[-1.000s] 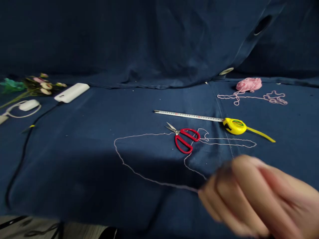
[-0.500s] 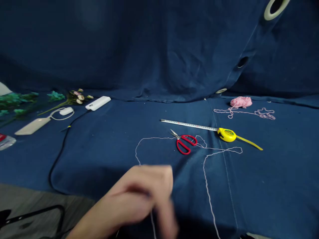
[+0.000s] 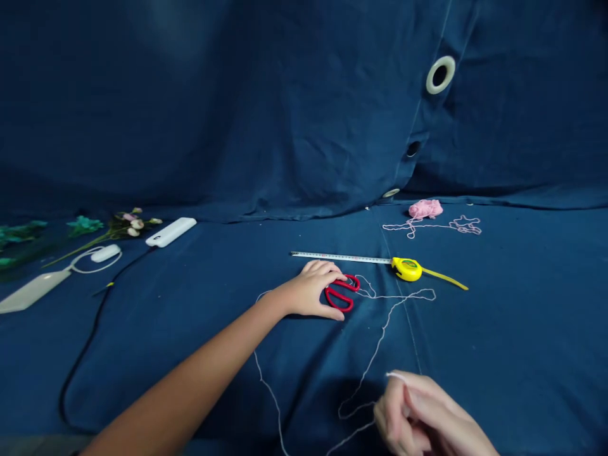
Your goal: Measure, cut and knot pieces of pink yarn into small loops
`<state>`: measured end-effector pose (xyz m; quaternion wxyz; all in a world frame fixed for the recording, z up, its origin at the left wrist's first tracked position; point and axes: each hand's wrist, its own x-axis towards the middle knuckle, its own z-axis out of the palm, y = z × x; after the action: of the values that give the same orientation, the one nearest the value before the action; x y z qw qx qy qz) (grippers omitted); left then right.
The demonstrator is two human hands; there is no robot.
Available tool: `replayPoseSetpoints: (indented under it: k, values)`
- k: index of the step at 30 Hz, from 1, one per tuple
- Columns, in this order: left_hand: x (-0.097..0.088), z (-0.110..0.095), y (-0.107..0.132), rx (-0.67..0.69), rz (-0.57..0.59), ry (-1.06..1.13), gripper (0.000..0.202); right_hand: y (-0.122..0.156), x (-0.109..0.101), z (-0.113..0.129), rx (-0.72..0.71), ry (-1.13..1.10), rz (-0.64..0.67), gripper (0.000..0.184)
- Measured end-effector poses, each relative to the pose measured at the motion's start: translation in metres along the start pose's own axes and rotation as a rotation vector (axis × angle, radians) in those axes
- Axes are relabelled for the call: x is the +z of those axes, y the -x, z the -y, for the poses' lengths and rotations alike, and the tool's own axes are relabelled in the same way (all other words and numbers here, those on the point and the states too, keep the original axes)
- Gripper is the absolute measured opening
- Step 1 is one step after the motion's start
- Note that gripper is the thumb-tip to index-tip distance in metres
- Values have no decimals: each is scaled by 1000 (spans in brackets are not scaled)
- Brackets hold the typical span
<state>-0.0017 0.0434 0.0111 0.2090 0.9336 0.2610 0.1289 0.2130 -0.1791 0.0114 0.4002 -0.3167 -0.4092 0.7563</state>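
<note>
My left hand reaches over the red-handled scissors, thumb and fingers apart on either side of the handles. The hand hides the blades, and the scissors lie flat on the cloth. Close to the front, my right hand is closed around a strand of pale pink yarn, whose tip sticks out above the fingers. The strand runs in loose loops from the right hand across the cloth and past the scissors. Beyond them lies a yellow tape measure with its blade pulled out to the left.
A pink yarn ball with a loose tail sits at the back right. At left are a white power strip with a black cable, a white corded device and artificial flowers. A dark blue curtain hangs behind.
My left hand has moved forward from the near edge to the scissors. My right hand has come into view at the lower right with yarn. The camera view has shifted.
</note>
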Motion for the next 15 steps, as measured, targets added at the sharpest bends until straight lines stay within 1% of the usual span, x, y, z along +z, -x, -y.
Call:
replayPoseSetpoints:
  k: [3,5,7,8,10,11,12,13,15]
  values:
    - [3,1,-6,12,-23,18,67,-7,-9,-15,-67,-27,-20,54]
    - [-2,-4,-8,28,-65,64,63,-13,-14,-22,-122,-49,-6,52]
    - [-17,-13,-9,32,-156,148,59,-16,-18,-25,-164,-70,3,49]
    - [-28,-17,-10,35,-225,190,56,-18,-19,-26,-173,-85,0,48]
    - [-54,-21,-14,49,-405,182,51,-22,-19,-23,-191,-107,-20,45]
    - [-67,-18,-17,57,-499,141,49,-24,-19,-19,-200,-109,-23,45]
    - [-79,-12,-20,44,-561,78,49,-28,-18,-14,-207,-101,-25,44]
    - [-88,-2,-24,13,-575,-6,51,-32,-18,-8,-215,-81,-31,44]
    - [-99,30,-27,-72,-534,-168,53,-42,-17,11,-238,-15,-47,44]
